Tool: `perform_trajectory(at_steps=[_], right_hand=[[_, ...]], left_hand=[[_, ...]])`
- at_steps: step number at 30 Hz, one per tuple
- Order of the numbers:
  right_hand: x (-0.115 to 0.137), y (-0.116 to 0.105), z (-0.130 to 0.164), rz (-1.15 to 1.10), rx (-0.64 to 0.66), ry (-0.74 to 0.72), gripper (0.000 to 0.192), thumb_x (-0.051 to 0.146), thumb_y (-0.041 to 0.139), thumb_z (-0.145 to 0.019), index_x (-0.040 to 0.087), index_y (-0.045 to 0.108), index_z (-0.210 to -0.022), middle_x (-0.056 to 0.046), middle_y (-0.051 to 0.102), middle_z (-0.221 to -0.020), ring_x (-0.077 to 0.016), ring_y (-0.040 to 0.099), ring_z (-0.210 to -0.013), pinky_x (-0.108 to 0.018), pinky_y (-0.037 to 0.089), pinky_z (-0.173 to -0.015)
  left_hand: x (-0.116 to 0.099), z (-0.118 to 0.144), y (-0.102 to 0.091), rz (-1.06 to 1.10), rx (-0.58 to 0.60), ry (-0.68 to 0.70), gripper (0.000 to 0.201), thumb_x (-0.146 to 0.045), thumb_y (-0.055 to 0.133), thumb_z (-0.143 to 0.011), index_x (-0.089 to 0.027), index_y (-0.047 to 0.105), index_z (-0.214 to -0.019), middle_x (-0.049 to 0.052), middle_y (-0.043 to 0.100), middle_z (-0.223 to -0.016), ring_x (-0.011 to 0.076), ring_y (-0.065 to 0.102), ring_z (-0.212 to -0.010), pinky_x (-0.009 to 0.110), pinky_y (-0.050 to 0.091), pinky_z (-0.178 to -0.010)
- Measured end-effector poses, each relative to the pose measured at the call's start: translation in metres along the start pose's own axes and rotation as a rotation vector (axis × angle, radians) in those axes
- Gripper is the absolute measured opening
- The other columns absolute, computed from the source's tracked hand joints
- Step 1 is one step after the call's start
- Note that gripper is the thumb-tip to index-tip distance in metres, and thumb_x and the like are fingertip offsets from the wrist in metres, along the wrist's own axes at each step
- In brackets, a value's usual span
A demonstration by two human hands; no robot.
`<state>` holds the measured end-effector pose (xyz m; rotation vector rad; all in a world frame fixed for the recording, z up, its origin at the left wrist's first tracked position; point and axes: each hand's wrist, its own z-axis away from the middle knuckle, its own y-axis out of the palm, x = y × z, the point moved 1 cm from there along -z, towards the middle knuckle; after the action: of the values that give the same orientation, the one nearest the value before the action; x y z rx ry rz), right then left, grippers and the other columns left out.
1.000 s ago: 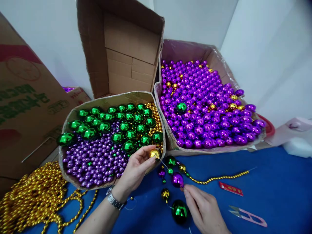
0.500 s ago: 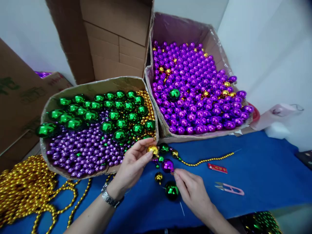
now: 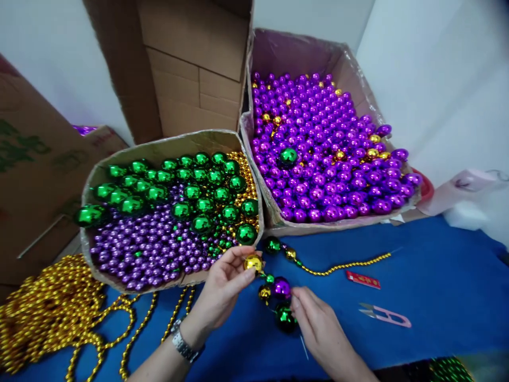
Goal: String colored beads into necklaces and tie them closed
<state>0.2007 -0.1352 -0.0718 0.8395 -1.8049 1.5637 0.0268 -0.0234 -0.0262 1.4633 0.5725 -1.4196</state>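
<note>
My left hand (image 3: 228, 286) pinches a shiny gold bead (image 3: 253, 263) between thumb and fingers, just in front of the left box. From that bead a string runs through a small green bead (image 3: 270, 278) to a large purple bead (image 3: 282, 288). My right hand (image 3: 318, 323) is closed, its fingertips pinching the string at the purple bead's right edge; the exact grip is partly hidden. A smaller gold bead (image 3: 264, 292) and a big green bead (image 3: 284, 317) hang close by. Below my right fingers a thin pale needle-like piece (image 3: 304, 347) sticks out.
The left box (image 3: 88, 249) holds green, purple and gold beads; the right box (image 3: 353, 226) holds mostly purple ones. On the blue cloth (image 3: 334, 302) lie a gold bead strand (image 3: 338, 270), a red packet (image 3: 362, 279) and pink thread snips (image 3: 385, 315). Gold chains (image 3: 43, 313) pile up at left.
The view has shifted slightly, so everything sits a little lower and further right. My hands keep their grips, and the hanging gold and green beads have drawn closer to the purple bead.
</note>
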Motion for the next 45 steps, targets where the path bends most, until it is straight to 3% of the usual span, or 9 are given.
perform_trajectory(at_steps=[5, 14, 19, 22, 26, 30, 36, 45], right_hand=[[-0.011, 0.004, 0.000, 0.002, -0.085, -0.071, 0.021, 0.022, 0.034, -0.096, 0.022, 0.053, -0.103, -0.007, 0.055, -0.093, -0.0167, 0.060, -0.081, -0.025, 0.048, -0.072], [-0.010, 0.012, 0.000, -0.148, 0.005, -0.094, 0.019, 0.024, 0.035, -0.096, 0.025, 0.052, -0.104, -0.003, 0.057, -0.088, -0.0149, 0.059, -0.074, -0.022, 0.047, -0.066], [-0.012, 0.013, -0.001, -0.166, 0.041, -0.084, 0.015, 0.024, 0.038, -0.096, 0.025, 0.052, -0.096, -0.001, 0.056, -0.081, -0.0128, 0.059, -0.067, -0.019, 0.046, -0.061], [-0.012, 0.009, 0.000, -0.179, 0.015, -0.065, 0.013, 0.026, 0.039, -0.096, 0.024, 0.052, -0.091, 0.000, 0.056, -0.080, -0.0122, 0.059, -0.067, -0.017, 0.046, -0.060], [-0.013, 0.007, 0.001, -0.168, 0.009, -0.038, 0.016, 0.028, 0.039, -0.096, 0.024, 0.052, -0.088, 0.000, 0.055, -0.078, -0.0115, 0.059, -0.066, -0.016, 0.045, -0.058], [-0.014, 0.007, 0.001, -0.156, 0.021, -0.024, 0.016, 0.029, 0.038, -0.096, 0.024, 0.052, -0.090, 0.000, 0.055, -0.079, -0.0114, 0.059, -0.067, -0.017, 0.045, -0.059], [-0.012, 0.009, 0.001, -0.164, 0.032, -0.019, 0.015, 0.029, 0.039, -0.096, 0.024, 0.052, -0.090, 0.000, 0.055, -0.081, -0.0119, 0.059, -0.069, -0.018, 0.045, -0.061], [-0.003, 0.009, -0.002, -0.153, -0.008, -0.038, 0.021, 0.027, 0.036, -0.096, 0.023, 0.055, -0.088, 0.000, 0.055, -0.078, -0.0126, 0.057, -0.067, -0.020, 0.044, -0.060]], left_hand=[[0.001, 0.004, 0.003, -0.049, 0.037, 0.081, 0.030, -0.017, 0.068, -0.078, -0.019, 0.057, -0.105, 0.007, 0.061, -0.113, 0.0166, 0.056, -0.098, 0.027, 0.045, -0.085], [0.004, 0.012, 0.005, -0.030, -0.009, 0.062, 0.029, -0.018, 0.068, -0.078, -0.020, 0.057, -0.104, 0.007, 0.061, -0.110, 0.0153, 0.057, -0.094, 0.027, 0.045, -0.082], [-0.007, 0.017, 0.003, -0.150, 0.082, 0.091, 0.035, -0.023, 0.065, -0.080, -0.020, 0.055, -0.113, 0.009, 0.058, -0.119, 0.0194, 0.057, -0.101, 0.031, 0.047, -0.085], [-0.020, 0.010, -0.016, -0.389, -0.029, 0.162, 0.032, -0.029, 0.056, -0.086, -0.020, 0.055, -0.116, 0.010, 0.059, -0.120, 0.0218, 0.058, -0.103, 0.033, 0.048, -0.084], [-0.034, -0.009, -0.058, -0.969, -0.258, 0.273, 0.024, -0.031, 0.050, -0.088, -0.017, 0.059, -0.106, 0.007, 0.067, -0.097, 0.0187, 0.063, -0.082, 0.028, 0.050, -0.070], [-0.032, -0.021, -0.081, -1.554, -0.161, 0.304, 0.022, -0.024, 0.042, -0.091, -0.017, 0.058, -0.103, 0.007, 0.066, -0.094, 0.0181, 0.062, -0.084, 0.028, 0.047, -0.075], [-0.017, -0.035, -0.075, -1.779, -0.126, 0.226, 0.018, -0.017, 0.042, -0.087, -0.016, 0.058, -0.096, 0.009, 0.061, -0.085, 0.0223, 0.058, -0.083, 0.032, 0.045, -0.072], [-0.014, -0.057, -0.063, -1.911, -0.143, 0.123, 0.024, -0.004, 0.037, -0.083, -0.015, 0.055, -0.095, 0.011, 0.055, -0.091, 0.0224, 0.059, -0.082, 0.031, 0.046, -0.064]])
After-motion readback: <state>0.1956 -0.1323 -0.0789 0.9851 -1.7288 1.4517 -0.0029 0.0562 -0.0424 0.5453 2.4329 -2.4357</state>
